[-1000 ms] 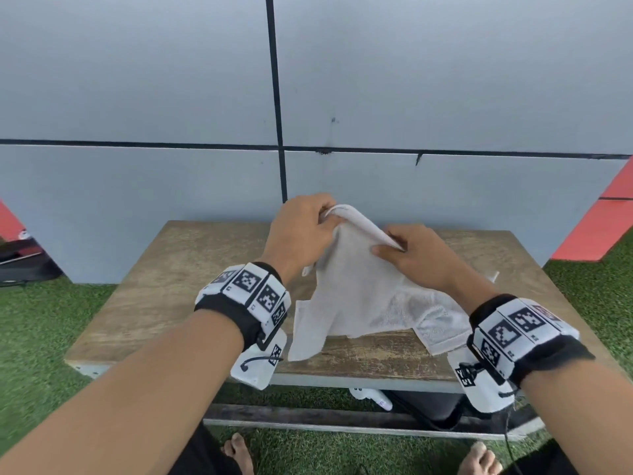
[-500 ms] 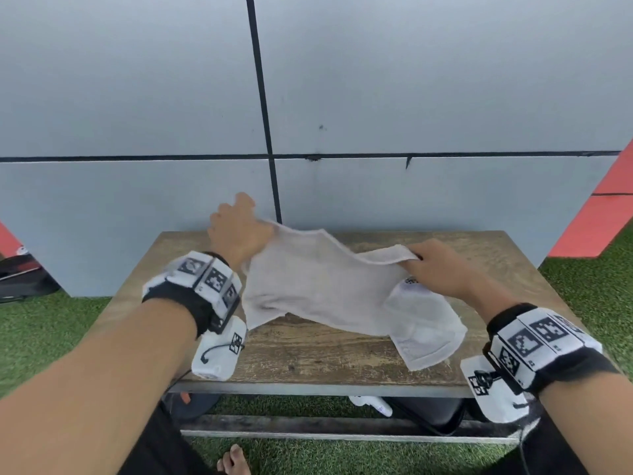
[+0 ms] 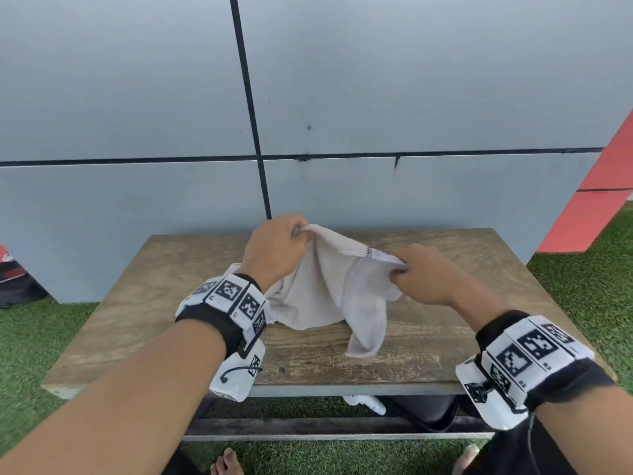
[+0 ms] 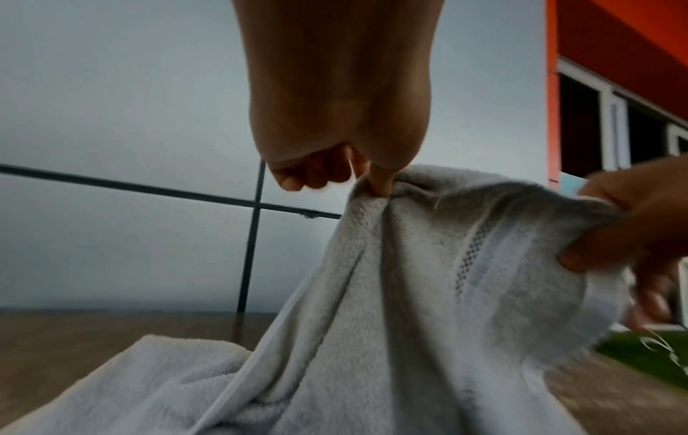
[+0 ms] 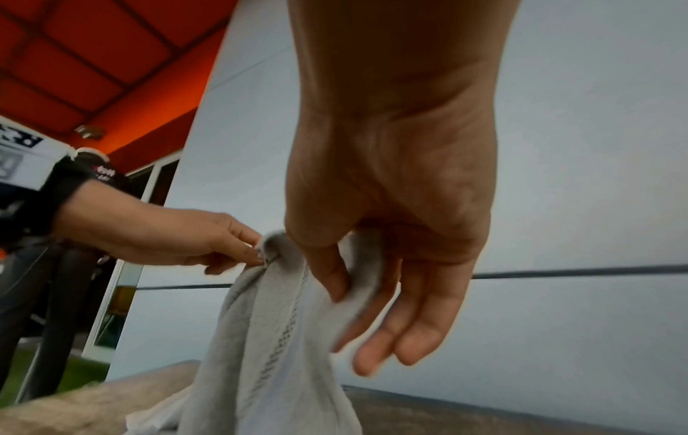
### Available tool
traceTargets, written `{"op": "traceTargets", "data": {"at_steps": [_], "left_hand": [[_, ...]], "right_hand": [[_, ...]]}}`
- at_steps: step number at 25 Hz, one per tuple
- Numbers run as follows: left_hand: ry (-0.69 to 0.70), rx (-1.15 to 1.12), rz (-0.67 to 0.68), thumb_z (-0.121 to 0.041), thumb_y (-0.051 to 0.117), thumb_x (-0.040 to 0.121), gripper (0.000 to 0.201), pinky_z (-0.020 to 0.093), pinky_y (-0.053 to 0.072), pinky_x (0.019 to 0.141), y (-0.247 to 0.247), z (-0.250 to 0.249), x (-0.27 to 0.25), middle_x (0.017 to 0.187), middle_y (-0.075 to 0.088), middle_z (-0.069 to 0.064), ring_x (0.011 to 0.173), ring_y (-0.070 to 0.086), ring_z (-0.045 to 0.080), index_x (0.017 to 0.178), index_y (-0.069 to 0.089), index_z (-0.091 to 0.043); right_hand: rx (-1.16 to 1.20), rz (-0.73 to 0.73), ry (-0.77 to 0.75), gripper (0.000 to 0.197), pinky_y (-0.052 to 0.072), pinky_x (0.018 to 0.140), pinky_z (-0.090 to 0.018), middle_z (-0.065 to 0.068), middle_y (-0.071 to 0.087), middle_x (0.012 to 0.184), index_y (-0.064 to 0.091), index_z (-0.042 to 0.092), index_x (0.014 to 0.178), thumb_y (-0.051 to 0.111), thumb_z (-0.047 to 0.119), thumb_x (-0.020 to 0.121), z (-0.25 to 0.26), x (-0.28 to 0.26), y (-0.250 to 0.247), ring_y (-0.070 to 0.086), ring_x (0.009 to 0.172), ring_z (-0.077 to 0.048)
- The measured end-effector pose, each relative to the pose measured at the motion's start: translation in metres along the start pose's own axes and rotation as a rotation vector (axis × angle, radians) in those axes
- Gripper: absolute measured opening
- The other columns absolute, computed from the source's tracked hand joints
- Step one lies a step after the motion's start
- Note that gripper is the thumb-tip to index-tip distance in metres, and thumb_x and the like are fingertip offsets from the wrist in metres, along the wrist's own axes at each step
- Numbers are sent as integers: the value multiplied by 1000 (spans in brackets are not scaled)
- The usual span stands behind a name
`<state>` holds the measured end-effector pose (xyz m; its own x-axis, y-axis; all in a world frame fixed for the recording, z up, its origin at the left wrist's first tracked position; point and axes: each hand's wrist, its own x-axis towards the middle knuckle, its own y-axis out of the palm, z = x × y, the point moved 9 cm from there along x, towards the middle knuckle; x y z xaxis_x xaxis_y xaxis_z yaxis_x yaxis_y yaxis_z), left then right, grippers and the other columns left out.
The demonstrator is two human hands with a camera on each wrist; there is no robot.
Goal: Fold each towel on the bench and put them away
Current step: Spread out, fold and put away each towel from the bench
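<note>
A person stood at a wooden counter (image 3: 144, 313) against a grey panelled wall, holding one pale towel (image 3: 329, 289) lifted by its top edge. The left hand (image 3: 274, 248) pinched one end of that edge between thumb and fingers; the right hand (image 3: 424, 272) pinched the other end, its remaining fingers hanging loose. The edge sloped from the left hand down to the right, and the rest of the towel drooped in soft bunches with its lower part resting on the counter. The likeliest slip seemed to be a crooked fold: both grips were light pinches, so a corner could slide free, or the uneven hanging cloth could bunch and leave the edges misaligned. By count, there were two hands, one towel in view, and one counter. No second towel and no place for storing them could be seen.
</note>
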<state>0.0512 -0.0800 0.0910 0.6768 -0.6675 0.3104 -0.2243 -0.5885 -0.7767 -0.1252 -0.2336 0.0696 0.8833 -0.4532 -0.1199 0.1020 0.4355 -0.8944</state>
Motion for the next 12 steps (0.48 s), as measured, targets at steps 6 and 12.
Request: {"op": "traceTargets", "data": {"at_steps": [6,12], "left_hand": [[-55,-407,389,-8,55,94,40,30,40,55,55,-30,-36,81,53,6,59,46,16,121,28,-19],[-25,-591,311,-17,70,88,41,21,46,64,74,-54,-49,95,54,-4,76,53,7,112,37,-14]], "right_hand": [[724,125,16,34,60,66,-30,-13,77,85,71,2,98,44,20,105,27,-13,10,72,68,-21],[827,26,-71,34,56,71,-36,-12,77,91,75,3,98,47,21,103,50,-5,-3,58,62,-23]]}}
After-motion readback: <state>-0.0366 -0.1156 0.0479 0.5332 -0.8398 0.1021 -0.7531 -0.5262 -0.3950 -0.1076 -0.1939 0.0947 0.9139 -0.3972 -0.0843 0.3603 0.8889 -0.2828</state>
